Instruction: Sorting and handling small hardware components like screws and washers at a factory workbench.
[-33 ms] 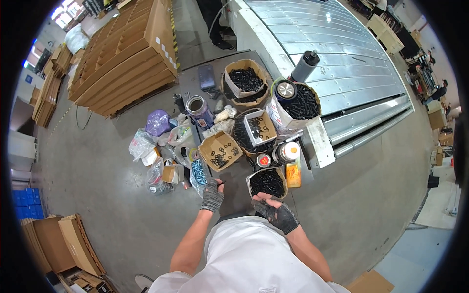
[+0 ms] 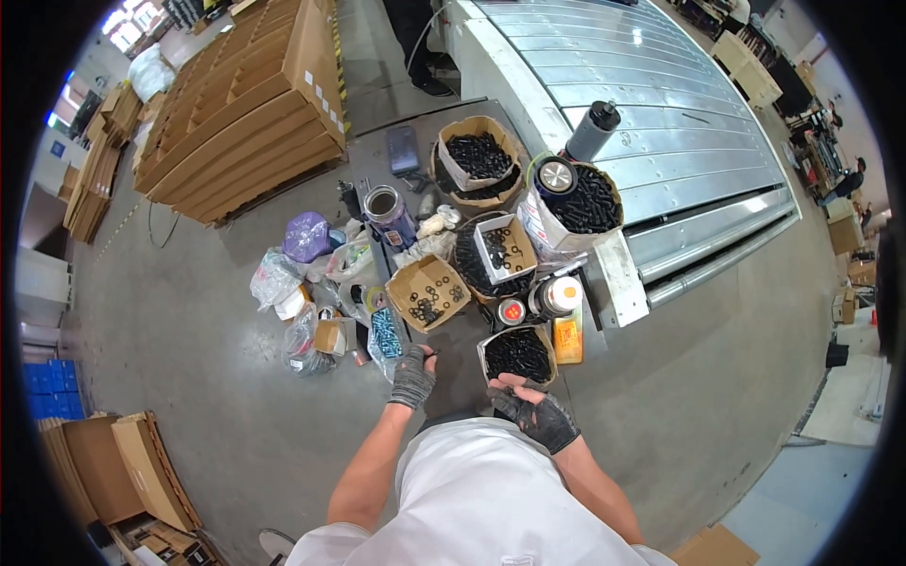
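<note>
My left hand (image 2: 412,377), in a grey fingerless glove, is held over the near edge of the dark table with its fingers pinched together. A small dark bit seems to show at the fingertips, too small to name. My right hand (image 2: 536,415), in a darker fingerless glove, is turned partly palm up with curled fingers; what they hold, if anything, is hidden. Just beyond it stands an open bag of black screw-like parts (image 2: 517,354). A cardboard box with black rings (image 2: 427,292) lies beyond my left hand, near a clear bag of blue parts (image 2: 385,332).
A white box of rings (image 2: 505,247) sits among larger bags of black parts (image 2: 583,203). Cans, an orange box (image 2: 568,340), a phone (image 2: 402,149) and a grey bottle (image 2: 594,130) stand around. A metal slatted conveyor (image 2: 651,113) rises at the right; stacked cardboard (image 2: 245,113) is far left.
</note>
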Demonstrator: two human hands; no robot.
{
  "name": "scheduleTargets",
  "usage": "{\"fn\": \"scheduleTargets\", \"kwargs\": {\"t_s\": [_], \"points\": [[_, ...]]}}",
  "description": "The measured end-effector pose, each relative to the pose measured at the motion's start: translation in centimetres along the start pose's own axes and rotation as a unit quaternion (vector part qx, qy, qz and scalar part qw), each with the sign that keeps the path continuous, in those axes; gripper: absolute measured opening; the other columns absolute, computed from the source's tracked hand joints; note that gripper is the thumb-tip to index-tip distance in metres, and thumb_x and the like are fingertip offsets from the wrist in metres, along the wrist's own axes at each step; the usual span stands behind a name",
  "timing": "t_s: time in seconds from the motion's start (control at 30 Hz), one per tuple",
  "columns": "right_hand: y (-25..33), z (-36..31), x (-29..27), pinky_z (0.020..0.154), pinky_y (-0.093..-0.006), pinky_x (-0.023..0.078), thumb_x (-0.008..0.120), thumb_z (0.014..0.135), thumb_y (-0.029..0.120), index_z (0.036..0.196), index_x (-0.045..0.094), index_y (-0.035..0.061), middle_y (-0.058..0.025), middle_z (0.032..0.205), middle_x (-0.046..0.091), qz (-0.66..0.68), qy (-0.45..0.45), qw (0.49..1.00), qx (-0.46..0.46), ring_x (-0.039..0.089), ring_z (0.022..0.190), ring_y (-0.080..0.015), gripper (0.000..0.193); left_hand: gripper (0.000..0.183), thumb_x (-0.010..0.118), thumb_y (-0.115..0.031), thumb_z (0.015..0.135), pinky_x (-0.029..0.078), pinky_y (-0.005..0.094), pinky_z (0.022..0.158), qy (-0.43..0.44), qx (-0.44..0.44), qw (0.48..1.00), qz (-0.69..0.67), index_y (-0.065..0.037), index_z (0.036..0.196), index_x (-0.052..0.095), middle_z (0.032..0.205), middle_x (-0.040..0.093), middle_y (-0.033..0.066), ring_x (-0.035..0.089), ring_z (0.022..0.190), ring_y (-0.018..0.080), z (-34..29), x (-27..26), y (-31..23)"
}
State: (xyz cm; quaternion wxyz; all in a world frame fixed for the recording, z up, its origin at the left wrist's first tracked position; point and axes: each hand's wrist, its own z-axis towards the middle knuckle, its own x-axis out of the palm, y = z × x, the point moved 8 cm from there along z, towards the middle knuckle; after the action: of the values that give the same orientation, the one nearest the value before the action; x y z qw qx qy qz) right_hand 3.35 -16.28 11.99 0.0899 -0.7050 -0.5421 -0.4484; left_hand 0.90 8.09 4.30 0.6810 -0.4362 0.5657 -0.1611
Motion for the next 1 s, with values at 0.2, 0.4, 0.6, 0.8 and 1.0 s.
{"fn": "scheduleTargets", "kwargs": {"t_s": [0.2, 0.4, 0.6, 0.8, 1.0], "points": [[0.0, 0.4, -0.1, 0.104, -0.0398, 0.043, 0.055, 0.093, 0.015, 0.129, 0.052, -0.0049, -0.0201, 0.126, 0.059, -0.042, -0.044, 0.998, 0.002, 0.057, 0.118, -0.0287, 0.041, 0.031, 0.06, -0.022, 0.09, 0.053, 0.0439, 0.072, 0.023, 0.089, 0.979, 0.182, -0.008, 0.117, 0.058, 0.09, 0.067, 0.0169, 0.067, 0.08, 0.0339, 3.1, 4.4, -2.7], [0.2, -0.7, -0.4, 0.105, -0.0396, 0.043, 0.056, 0.094, 0.018, 0.129, 0.05, -0.0062, -0.0212, 0.126, 0.058, -0.038, -0.07, 0.997, -0.013, 0.057, 0.118, -0.0302, 0.043, 0.059, 0.056, -0.014, 0.085, 0.051, 0.0475, 0.082, 0.142, 0.007, 0.968, 0.207, -0.002, 0.14, 0.042, 0.106, 0.065, 0.0238, 0.066, 0.092, 0.0373, 5.2, 9.2, -0.9], [1.8, -0.1, -0.4, 0.107, -0.0405, 0.04, 0.055, 0.095, 0.021, 0.132, 0.048, -0.0046, -0.021, 0.132, 0.055, -0.032, -0.078, 0.996, -0.042, 0.054, 0.121, -0.03, 0.045, 0.041, 0.056, -0.012, 0.08, 0.051, 0.0475, 0.079, 0.17, -0.005, 0.953, 0.249, -0.002, 0.119, 0.057, 0.095, 0.068, 0.0216, 0.067, 0.089, 0.0354, 5.8, 9.4, -0.6], [2.6, 0.2, 1.8, 0.108, -0.0407, 0.041, 0.051, 0.097, 0.022, 0.134, 0.048, -0.0025, -0.0189, 0.134, 0.055, 0.041, -0.024, 0.999, -0.023, 0.052, 0.125, -0.0297, 0.044, 0.027, 0.056, -0.023, 0.086, 0.053, 0.0459, 0.077, 0.22, -0.011, 0.933, 0.286, -0.009, 0.109, 0.061, 0.104, 0.066, 0.0173, 0.066, 0.095, 0.0317, 3.7, 7.3, -1.3], [1.6, 1.5, 2.4, 0.106, -0.0391, 0.043, 0.051, 0.097, 0.019, 0.132, 0.05, -0.0036, -0.0205, 0.13, 0.056, 0.021, 0.006, 1.0, 0.005, 0.055, 0.122, -0.0295, 0.041, 0.033, 0.053, -0.018, 0.087, 0.052, 0.0473, 0.083, 0.148, 0.0, 0.953, 0.264, -0.006, 0.117, 0.057, 0.119, 0.059, 0.0188, 0.063, 0.103, 0.0339, 1.6, 8.0, 2.3]]}}
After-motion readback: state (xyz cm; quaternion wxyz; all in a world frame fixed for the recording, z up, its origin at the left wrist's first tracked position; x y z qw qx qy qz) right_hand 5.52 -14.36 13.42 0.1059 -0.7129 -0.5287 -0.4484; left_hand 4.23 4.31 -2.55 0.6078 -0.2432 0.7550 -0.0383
